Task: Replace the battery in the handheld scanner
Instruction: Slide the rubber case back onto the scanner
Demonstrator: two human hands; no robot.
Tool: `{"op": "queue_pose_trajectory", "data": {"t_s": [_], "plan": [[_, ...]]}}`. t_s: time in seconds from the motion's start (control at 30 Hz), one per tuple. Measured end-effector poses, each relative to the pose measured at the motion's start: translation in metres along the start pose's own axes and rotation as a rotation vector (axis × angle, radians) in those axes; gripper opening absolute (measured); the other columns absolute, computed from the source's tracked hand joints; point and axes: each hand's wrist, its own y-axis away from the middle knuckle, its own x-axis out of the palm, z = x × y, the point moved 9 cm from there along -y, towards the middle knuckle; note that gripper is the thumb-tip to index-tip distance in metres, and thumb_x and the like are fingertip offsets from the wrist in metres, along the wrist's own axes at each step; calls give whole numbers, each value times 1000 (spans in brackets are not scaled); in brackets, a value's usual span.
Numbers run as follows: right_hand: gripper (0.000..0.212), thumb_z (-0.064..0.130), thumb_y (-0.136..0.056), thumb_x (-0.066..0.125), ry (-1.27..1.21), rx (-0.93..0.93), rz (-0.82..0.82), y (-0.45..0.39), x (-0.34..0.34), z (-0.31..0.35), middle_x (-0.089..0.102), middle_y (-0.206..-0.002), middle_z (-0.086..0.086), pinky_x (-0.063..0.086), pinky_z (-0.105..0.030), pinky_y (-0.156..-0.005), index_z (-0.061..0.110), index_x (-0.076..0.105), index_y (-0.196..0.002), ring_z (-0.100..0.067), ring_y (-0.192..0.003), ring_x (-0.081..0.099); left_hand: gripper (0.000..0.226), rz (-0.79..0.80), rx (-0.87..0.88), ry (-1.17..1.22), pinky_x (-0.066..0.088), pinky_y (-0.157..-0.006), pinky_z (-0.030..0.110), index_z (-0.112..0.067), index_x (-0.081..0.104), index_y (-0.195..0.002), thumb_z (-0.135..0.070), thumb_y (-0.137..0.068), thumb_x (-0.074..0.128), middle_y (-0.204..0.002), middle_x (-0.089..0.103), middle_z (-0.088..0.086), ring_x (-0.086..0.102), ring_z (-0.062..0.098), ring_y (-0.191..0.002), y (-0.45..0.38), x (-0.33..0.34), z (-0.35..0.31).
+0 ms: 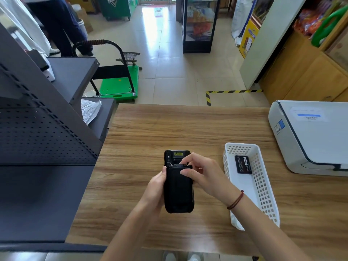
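The black handheld scanner (178,187) is held back side up over the wooden table (143,136). My left hand (155,189) grips its left edge from below. The fingertips of my right hand (199,173) pinch the top edge of the scanner's black back cover, just under the yellow label. A flat black battery (243,164) lies in the white perforated basket (263,187) to the right of my hands.
A white printer (310,136) stands at the table's right edge. Dark grey metal shelving (43,140) borders the table on the left. Beyond the table are a green platform trolley (120,81), a glass display fridge (199,25) and a person standing at far left.
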Motion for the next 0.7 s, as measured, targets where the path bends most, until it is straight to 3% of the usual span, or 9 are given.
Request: {"op": "queue_pose_trajectory", "data": {"t_s": [0.1, 0.17, 0.3, 0.4, 0.53, 0.6, 0.7], "plan": [[8, 25, -82, 65, -27, 19, -29, 4, -1, -3, 50, -56, 18, 47, -33, -60, 31, 60, -85, -5, -57, 44, 44, 9, 28, 2, 55, -57, 21, -14, 63, -112, -35, -99, 27, -85, 76, 0, 72, 10, -74, 3, 3, -3], [7, 26, -81, 66, 3, 15, -75, 6, -5, -2, 50, -63, 11, 48, -35, -64, 28, 63, -87, -12, -62, 48, 45, 10, 38, 0, 54, -57, 21, -14, 64, -110, -36, -99, 27, -83, 77, -1, 72, 9, -74, 4, 5, -4], [14, 24, -78, 70, 14, 25, -146, 10, -11, -3, 52, -85, 6, 46, -19, -64, 27, 67, -91, -14, -68, 53, 55, -9, 20, 25, 57, -68, 27, -11, 66, -111, -47, -96, 27, -99, 75, 10, 72, 19, -86, 7, 9, -5], [19, 23, -77, 72, -2, 26, -187, 15, -12, -3, 49, -84, 10, 44, -14, -63, 35, 62, -88, -13, -68, 53, 59, -26, 69, 54, 56, -77, 33, -13, 68, -108, -58, -84, 37, -102, 74, 14, 70, 25, -92, 11, 13, -12], [32, 21, -71, 76, -29, 48, -247, 22, -12, -3, 52, -81, 4, 42, -15, -60, 38, 52, -82, -15, -69, 53, 41, -126, 118, 93, 57, -67, 32, -6, 64, -108, -40, -88, 51, -100, 73, 18, 70, 25, -83, 13, 11, -12], [34, 22, -68, 78, -122, 152, -319, 26, -12, -12, 55, -83, 3, 44, -18, -63, 31, 49, -82, -13, -71, 53, 35, -161, 128, 119, 56, -69, 34, -5, 64, -107, -33, -89, 52, -99, 73, 18, 70, 26, -83, 14, 10, -11], [29, 25, -75, 73, -518, 394, -349, 33, 2, -32, 66, -100, 0, 51, -24, -78, 23, 58, -100, -14, -95, 64, 30, -155, 174, 106, 56, -72, 36, -10, 65, -107, -31, -90, 51, -101, 73, 17, 70, 27, -87, 15, 12, -16]]}}
